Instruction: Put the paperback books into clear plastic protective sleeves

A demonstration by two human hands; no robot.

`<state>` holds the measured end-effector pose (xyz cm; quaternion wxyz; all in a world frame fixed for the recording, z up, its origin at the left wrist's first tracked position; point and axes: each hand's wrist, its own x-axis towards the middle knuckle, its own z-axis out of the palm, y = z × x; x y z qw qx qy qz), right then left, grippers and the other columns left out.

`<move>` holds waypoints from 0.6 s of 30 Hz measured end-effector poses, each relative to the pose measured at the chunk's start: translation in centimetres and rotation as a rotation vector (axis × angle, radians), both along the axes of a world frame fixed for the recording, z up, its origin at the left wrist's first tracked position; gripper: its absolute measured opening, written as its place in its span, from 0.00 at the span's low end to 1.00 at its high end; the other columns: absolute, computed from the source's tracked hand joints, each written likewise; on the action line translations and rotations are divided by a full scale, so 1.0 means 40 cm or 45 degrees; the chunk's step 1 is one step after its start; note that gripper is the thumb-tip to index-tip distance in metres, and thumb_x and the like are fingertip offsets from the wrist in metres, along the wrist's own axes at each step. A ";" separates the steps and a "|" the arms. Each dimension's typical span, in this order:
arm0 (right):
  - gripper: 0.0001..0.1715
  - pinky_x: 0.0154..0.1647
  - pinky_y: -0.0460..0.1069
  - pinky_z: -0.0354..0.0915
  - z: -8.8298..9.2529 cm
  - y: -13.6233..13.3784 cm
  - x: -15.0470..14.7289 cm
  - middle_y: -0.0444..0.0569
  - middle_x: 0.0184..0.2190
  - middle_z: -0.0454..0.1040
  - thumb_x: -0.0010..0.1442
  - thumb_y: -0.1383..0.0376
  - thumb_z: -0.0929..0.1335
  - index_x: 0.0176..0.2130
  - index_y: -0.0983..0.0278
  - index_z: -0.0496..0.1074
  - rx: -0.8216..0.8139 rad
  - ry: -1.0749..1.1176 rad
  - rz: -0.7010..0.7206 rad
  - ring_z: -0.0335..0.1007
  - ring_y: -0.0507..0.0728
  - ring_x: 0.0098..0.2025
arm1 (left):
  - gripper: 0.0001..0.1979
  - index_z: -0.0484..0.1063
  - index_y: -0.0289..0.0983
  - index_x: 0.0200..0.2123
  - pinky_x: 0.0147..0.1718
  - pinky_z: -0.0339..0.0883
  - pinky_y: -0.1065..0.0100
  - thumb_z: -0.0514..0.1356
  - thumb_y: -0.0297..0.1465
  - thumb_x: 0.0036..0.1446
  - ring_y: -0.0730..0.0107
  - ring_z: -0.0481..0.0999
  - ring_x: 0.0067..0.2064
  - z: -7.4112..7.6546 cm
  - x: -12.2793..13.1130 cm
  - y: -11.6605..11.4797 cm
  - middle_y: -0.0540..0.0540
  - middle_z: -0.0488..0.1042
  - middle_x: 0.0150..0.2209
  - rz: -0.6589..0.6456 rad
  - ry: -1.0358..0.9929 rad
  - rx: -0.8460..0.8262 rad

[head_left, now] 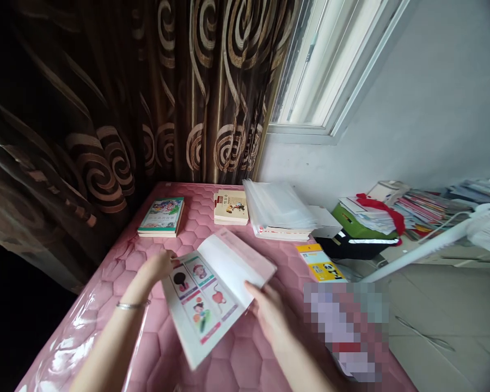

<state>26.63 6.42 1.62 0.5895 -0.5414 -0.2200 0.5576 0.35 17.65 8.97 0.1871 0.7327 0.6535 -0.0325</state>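
Pink quilted mattress (245, 356), forearms (114, 332) converging, left hand (162, 265) and right hand (265, 306) pinching open book (219, 291)

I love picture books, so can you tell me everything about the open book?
The book looks like thin paper. One page has four framed, colorful pictures; the facing leaf looks mostly white, with a pinkish page beyond it. It slants over the pink mattress; whether it rests there is unclear. The left hand holds its picture page's edge, the right hand the white leaf's side.
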 end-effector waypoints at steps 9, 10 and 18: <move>0.31 0.49 0.51 0.72 -0.033 -0.190 -0.130 0.50 0.32 0.81 0.28 0.57 0.83 0.30 0.65 0.72 -0.378 0.718 0.035 0.78 0.59 0.42 | 0.19 0.73 0.35 0.52 0.57 0.54 0.46 0.53 0.25 0.59 0.48 0.69 0.58 -0.006 0.121 0.044 0.33 0.72 0.55 -0.090 0.172 0.314; 0.31 0.50 0.51 0.71 -0.025 -0.196 -0.114 0.52 0.33 0.81 0.28 0.56 0.82 0.31 0.65 0.72 -0.400 0.732 0.117 0.78 0.59 0.42 | 0.21 0.70 0.35 0.56 0.59 0.52 0.47 0.50 0.25 0.62 0.49 0.65 0.62 -0.042 0.152 0.008 0.32 0.67 0.60 -0.099 0.173 0.388; 0.22 0.37 0.52 0.69 0.076 -0.185 0.055 0.51 0.30 0.79 0.50 0.49 0.73 0.32 0.65 0.73 -0.120 -0.205 0.601 0.76 0.57 0.30 | 0.32 0.57 0.29 0.65 0.63 0.51 0.47 0.52 0.40 0.63 0.47 0.54 0.68 -0.322 0.303 -0.242 0.31 0.54 0.67 -0.280 0.011 0.852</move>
